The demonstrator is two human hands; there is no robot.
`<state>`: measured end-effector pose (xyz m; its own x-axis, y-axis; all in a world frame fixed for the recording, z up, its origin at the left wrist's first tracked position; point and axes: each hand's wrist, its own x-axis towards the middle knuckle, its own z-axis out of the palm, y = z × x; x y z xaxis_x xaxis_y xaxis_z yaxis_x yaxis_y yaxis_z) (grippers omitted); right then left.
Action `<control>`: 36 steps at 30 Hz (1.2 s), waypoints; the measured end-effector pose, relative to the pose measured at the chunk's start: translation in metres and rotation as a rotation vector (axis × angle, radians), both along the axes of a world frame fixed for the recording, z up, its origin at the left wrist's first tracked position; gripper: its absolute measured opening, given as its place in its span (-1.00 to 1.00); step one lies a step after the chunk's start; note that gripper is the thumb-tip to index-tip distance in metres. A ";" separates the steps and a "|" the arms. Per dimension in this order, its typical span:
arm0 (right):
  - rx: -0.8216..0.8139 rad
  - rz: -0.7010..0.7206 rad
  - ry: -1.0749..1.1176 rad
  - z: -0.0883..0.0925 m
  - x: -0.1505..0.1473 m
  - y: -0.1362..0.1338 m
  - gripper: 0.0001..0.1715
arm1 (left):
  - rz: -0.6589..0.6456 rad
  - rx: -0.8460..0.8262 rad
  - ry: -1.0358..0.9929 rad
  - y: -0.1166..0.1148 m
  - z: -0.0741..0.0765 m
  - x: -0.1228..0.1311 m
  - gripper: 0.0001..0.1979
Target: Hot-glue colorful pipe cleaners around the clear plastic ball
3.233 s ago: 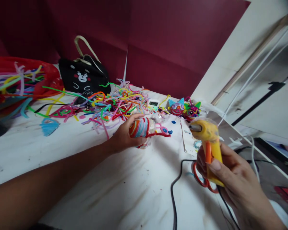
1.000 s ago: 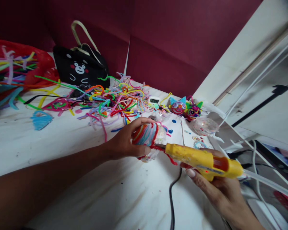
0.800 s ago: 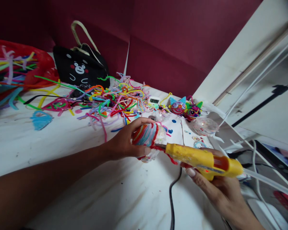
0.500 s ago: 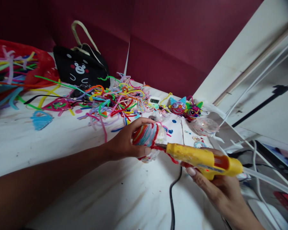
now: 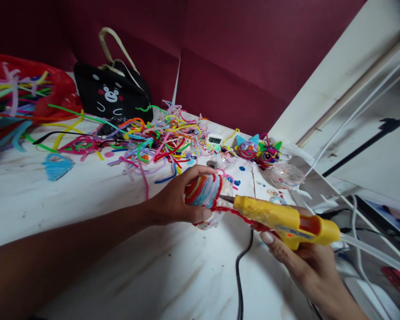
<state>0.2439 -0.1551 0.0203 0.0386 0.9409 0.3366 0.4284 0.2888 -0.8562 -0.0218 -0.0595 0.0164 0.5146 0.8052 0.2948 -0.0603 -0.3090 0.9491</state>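
My left hand (image 5: 183, 198) is wrapped round a small clear ball (image 5: 203, 193) partly covered with orange, blue and red pipe cleaners. My right hand (image 5: 306, 262) grips a yellow hot glue gun (image 5: 280, 220), its metal nozzle pointing left at the ball's uncovered side. Whether the nozzle touches the ball I cannot tell. A red pipe cleaner (image 5: 236, 212) runs from the ball beneath the nozzle towards my right fingers. The black cord (image 5: 240, 271) hangs down over the white table (image 5: 146, 271), and a clear glue stick (image 5: 370, 246) sticks out of the gun's back.
Loose pipe cleaners (image 5: 166, 138) lie heaped at the back, near a black bag (image 5: 111, 93) and a small digital clock (image 5: 214, 140). Two decorated balls with ears (image 5: 268, 153) stand at the back right, beside a clear plastic half-shell (image 5: 286, 176). More pipe cleaners fill a red bag (image 5: 58, 98).
The glue gun's nozzle has shifted slightly right and up along the ball. The ball has turned a little in my left hand, and more of the red pipe cleaner shows.
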 end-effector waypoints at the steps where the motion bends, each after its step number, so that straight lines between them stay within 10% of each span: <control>1: -0.001 0.032 -0.013 0.000 0.002 0.000 -0.67 | -0.004 -0.005 -0.003 0.001 0.000 0.000 -0.28; 36: 0.048 0.012 -0.138 -0.001 0.006 0.000 -0.68 | 0.041 -0.032 -0.019 -0.001 0.003 0.001 -0.33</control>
